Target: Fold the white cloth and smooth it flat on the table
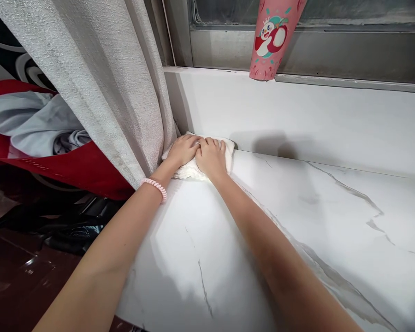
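Both hands press side by side on a white folded cloth in the back left corner of a white marble ledge. My left hand lies flat on the cloth's left part, beside the curtain; a pink coil band circles that wrist. My right hand covers the cloth's right part, fingers pointing toward the low marble wall behind it. Only the cloth's edges show around the hands.
A grey curtain hangs at the left, touching the ledge corner. A pink cone-shaped item with a cartoon print stands on the upper sill by the window frame. Red and grey fabric and dark things lie on the floor at left.
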`<move>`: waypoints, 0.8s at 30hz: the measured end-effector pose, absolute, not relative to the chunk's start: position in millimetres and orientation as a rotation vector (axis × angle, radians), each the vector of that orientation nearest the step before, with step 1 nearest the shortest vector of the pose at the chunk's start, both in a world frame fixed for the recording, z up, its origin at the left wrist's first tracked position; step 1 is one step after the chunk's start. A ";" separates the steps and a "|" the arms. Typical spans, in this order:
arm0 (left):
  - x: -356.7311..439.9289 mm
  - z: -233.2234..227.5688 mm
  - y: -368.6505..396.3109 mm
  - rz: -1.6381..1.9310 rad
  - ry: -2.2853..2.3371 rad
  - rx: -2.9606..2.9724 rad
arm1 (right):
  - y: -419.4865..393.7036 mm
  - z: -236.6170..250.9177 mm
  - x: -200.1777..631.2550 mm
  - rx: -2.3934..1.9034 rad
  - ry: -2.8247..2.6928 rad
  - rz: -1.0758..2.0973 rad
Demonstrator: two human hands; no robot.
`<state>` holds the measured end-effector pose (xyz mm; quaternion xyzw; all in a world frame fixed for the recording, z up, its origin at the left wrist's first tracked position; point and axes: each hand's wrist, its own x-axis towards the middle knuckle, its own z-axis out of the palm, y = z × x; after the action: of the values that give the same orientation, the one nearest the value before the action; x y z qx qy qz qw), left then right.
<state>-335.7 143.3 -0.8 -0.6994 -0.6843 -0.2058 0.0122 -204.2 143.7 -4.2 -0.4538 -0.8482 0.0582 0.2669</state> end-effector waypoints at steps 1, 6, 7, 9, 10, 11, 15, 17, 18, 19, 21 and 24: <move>-335.0 -1.7 141.7 -0.641 -2.134 -2.169 | 143.3 -4.5 -203.6 -1.220 -2.287 0.163; -331.9 -8.9 128.6 -0.622 -2.156 -2.099 | 138.3 -4.8 -198.7 -1.183 -2.299 0.210; -331.4 -10.2 125.0 -0.630 -2.155 -2.087 | 136.2 -4.7 -197.4 -1.174 -2.308 0.213; -329.6 -11.6 116.6 -0.647 -2.148 -2.069 | 130.4 -4.5 -194.7 -1.155 -2.321 0.214; -328.3 -11.5 111.9 -0.647 -2.146 -2.062 | 126.8 -4.4 -193.4 -1.146 -2.323 0.212; -326.6 -11.0 106.8 -0.642 -2.148 -2.057 | 122.8 -4.5 -192.1 -1.138 -2.322 0.210; -318.3 -7.0 83.2 -0.577 -2.170 -2.054 | 103.5 -5.2 -186.5 -1.102 -2.307 0.209; -314.7 -6.3 69.1 -0.559 -2.163 -2.062 | 91.5 -5.1 -182.9 -1.081 -2.311 0.219; -313.2 -6.5 61.3 -0.559 -2.154 -2.066 | 84.7 -4.8 -180.7 -1.070 -2.316 0.224; -312.0 -7.0 53.0 -0.565 -2.144 -2.066 | 77.4 -4.4 -178.3 -1.058 -2.324 0.226; -310.0 -8.6 35.1 -0.576 -2.128 -2.061 | 61.7 -3.3 -173.3 -1.031 -2.350 0.221; -307.1 -9.9 7.5 -0.560 -2.111 -2.044 | 38.1 -1.5 -166.9 -0.984 -2.404 0.212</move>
<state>-307.1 7.5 -9.9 -0.6813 -0.7038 -0.1867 0.0749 -166.9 38.1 -1.5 -0.3641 -0.8896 0.0785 0.2645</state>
